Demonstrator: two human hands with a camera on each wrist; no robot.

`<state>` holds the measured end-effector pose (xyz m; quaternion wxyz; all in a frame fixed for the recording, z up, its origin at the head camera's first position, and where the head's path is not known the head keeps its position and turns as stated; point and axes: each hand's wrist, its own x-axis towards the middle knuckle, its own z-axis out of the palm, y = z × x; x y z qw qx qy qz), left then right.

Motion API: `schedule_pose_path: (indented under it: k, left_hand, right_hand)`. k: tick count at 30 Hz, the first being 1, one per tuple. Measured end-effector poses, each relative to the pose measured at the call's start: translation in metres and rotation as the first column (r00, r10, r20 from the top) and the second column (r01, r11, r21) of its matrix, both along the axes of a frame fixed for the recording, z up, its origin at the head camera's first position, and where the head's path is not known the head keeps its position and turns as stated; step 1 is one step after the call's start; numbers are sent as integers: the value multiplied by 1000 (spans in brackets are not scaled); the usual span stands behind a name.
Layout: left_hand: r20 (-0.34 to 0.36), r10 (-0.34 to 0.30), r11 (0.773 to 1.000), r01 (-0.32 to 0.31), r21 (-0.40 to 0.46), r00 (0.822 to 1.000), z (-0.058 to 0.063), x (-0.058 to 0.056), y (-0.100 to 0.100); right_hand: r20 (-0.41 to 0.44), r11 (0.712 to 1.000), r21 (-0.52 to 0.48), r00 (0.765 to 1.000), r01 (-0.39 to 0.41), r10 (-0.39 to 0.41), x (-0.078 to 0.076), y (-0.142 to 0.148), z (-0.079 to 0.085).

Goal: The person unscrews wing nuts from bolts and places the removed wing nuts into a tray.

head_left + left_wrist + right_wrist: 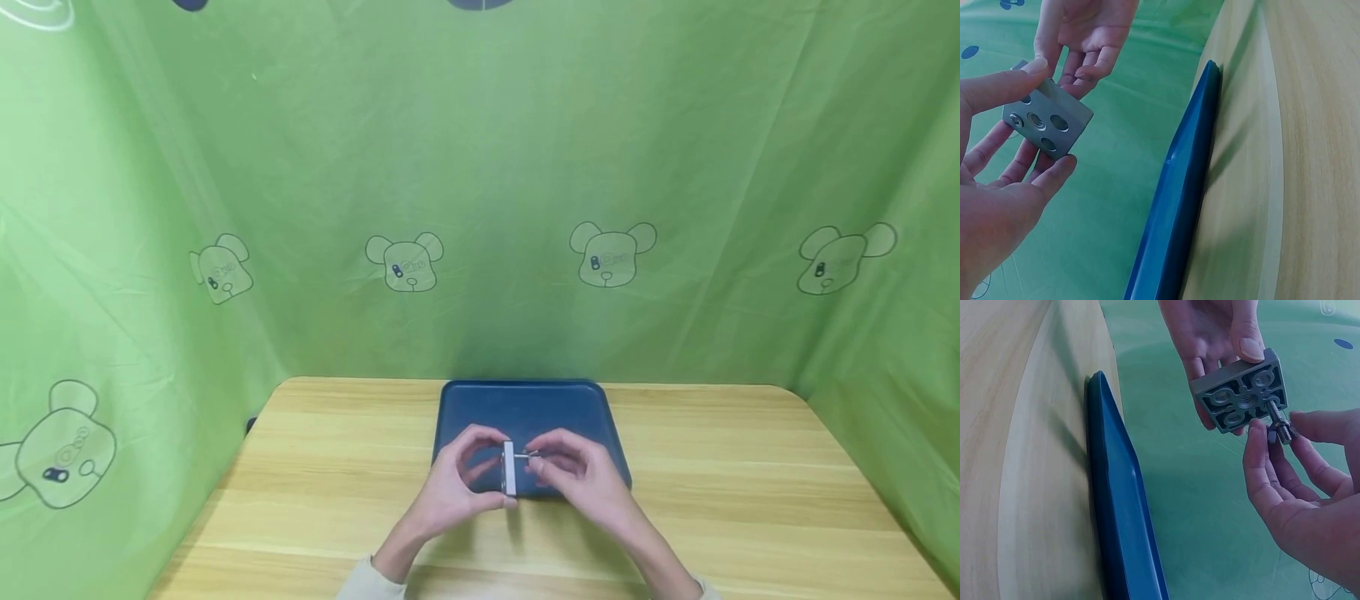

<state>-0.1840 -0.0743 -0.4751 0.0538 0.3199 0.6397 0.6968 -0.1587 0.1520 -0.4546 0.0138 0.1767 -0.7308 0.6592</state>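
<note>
My left hand (459,487) grips a square grey metal plate (1235,394) by opposite edges, thumb on one and fingers on the other. In the left wrist view the plate's flat face shows several round holes, with a bolt head (1016,120) in one corner hole. From the ribbed face, seen in the right wrist view, the threaded bolt (1275,414) sticks out. A small metal wing nut (1272,434) sits near the bolt's end, and my right hand (585,477) pinches it between thumb and fingertips. The plate stands on edge above the tray.
A dark blue tray (525,408) lies on the wooden table (360,433) under and behind my hands. Green curtain fabric (510,167) with bear drawings hangs along the back and both sides.
</note>
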Motion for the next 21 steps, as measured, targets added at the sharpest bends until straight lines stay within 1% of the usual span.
schedule_pose_path:
  k: [12, 21]
  left_hand:
    - [10, -5, 1000, 5, -6, 1000, -1, -1, 0]
    - [13, -7, 1000, 7, -3, 1000, -1, -1, -1]
  right_hand:
    - [-9, 1000, -1, 1000, 28, -28, -1, 0, -1]
    - [-1, 1000, -5, 1000, 19, -19, -1, 1, -1]
